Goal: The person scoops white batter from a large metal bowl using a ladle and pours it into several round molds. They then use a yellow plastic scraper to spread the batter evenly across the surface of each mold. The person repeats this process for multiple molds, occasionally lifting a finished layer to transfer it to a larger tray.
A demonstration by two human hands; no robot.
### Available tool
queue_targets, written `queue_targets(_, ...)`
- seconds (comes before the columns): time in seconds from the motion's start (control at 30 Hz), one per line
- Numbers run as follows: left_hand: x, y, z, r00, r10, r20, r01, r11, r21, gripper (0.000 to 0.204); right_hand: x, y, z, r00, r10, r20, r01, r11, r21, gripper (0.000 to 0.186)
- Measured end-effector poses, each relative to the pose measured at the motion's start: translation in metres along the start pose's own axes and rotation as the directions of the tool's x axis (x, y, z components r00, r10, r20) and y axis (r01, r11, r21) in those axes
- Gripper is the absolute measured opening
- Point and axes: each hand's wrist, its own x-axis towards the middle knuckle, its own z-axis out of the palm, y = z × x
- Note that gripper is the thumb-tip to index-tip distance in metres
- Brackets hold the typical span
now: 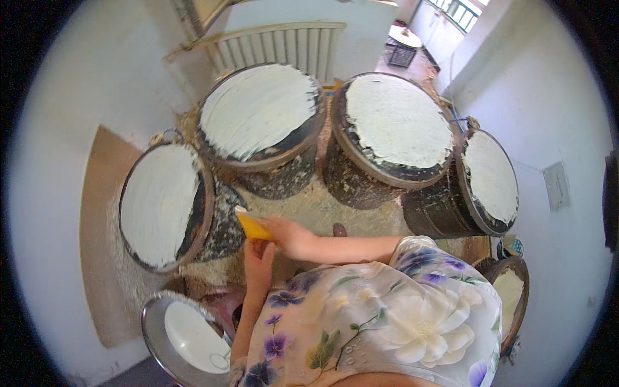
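Note:
A yellow scraper (253, 227) with white paste on its tip is held in front of my body. My right hand (284, 235) is closed around its right side. From below, my left hand (258, 253) has its fingers curled at the scraper's lower end, touching it. Nearest to both hands is a dark round barrel (201, 233) on the left, its top (160, 205) spread with white paste and a bare dark strip showing along the right edge. At the lower left stands a shiny metal basin (157, 329) with white liquid (195, 335) in it.
Two large barrels with white-coated tops (261, 109) (396, 119) stand ahead. Another barrel (490, 180) is at the right, and one more (508, 303) sits partly behind my right side. A radiator (284, 48) lines the far wall. The floor (303, 209) is splattered.

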Motion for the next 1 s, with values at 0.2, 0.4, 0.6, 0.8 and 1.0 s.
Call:
queue_targets(0.2, 0.039, -0.013, 0.056, 0.894, -0.319, 0.315, 0.365, 0.926, -0.098, 0.029, -0.024, 0.146, -0.119, 0.724, 0.69, 0.008, -0.685, 0.717, 0.13, 0.028)
queue_targets(0.4, 0.059, -0.023, 0.095, 0.863, -0.481, 0.155, 0.497, 0.863, -0.091, 0.026, -0.005, 0.276, -0.2, 0.718, 0.689, -0.102, -0.694, 0.694, -0.191, 0.034)
queue_targets(0.6, 0.061, -0.024, 0.128, 0.84, -0.521, 0.15, 0.54, 0.828, -0.152, 0.027, 0.044, 0.338, -0.221, 0.708, 0.706, -0.011, -0.67, 0.667, -0.327, 0.037)
queue_targets(0.8, 0.053, -0.031, 0.119, 0.837, -0.54, 0.092, 0.546, 0.811, -0.211, 0.029, 0.04, 0.341, -0.243, 0.699, 0.714, -0.041, -0.668, 0.633, -0.392, 0.037)
queue_targets(1.0, 0.05, -0.052, 0.104, 0.86, -0.491, 0.135, 0.51, 0.825, -0.246, 0.03, 0.022, 0.31, -0.273, 0.674, 0.717, -0.178, -0.727, 0.602, -0.331, 0.029)
